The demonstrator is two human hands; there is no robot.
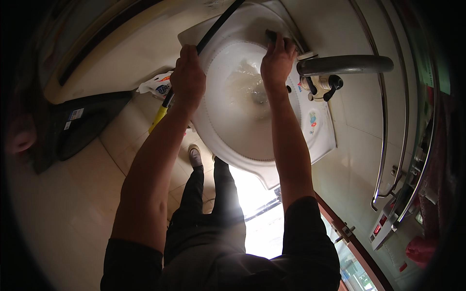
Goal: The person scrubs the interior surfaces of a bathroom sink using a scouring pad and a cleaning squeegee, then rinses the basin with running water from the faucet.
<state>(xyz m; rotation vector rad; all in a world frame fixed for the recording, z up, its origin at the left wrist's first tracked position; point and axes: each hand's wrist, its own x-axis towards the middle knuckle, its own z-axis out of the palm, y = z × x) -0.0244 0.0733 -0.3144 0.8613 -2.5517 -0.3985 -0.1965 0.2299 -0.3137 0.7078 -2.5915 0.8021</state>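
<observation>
A white washbasin (236, 127) with a beaded ring around its bowl stands before me, and water (247, 78) lies in it. My left hand (187, 74) is closed around a long black pole (220, 25) that slants past the basin's left side. Below that hand the pole continues to a yellow section (158, 118). At the far right part of the basin rim, my right hand (279, 63) holds a small dark pad (270, 35). Most of the pad is hidden by the fingers, so its exact kind is unclear.
A tap with a thick grey spout (346, 64) and dark handles juts out right of the basin. Metal towel rails (384, 145) run along the right wall. On the left are a white printed plastic bag (156, 85) and a black plastic object (91, 120) with labels. A brown-framed door (349, 236) is lower right.
</observation>
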